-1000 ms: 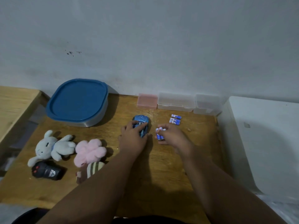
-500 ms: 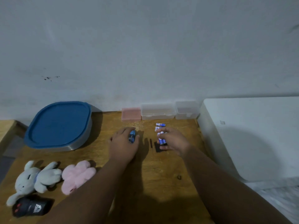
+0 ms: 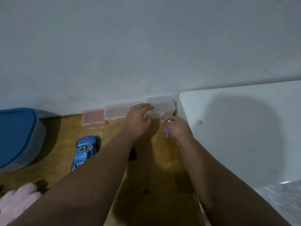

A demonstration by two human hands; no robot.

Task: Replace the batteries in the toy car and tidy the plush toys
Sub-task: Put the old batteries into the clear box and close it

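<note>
**Batteries, Going to the Box**

Left hand (image 3: 138, 121): grip released, fingers stretched toward clear box (image 3: 160, 105), upper centre. Right hand (image 3: 176, 130): grip pinching batteries (image 3: 166, 130), just right of it. Toy car (image 3: 85, 150): left of centre on surface (image 3: 61, 132), apart from both hands. Probable step: boxing the cells. Advice: steady box, open lid fully, lay cells flat, drop none.
</note>
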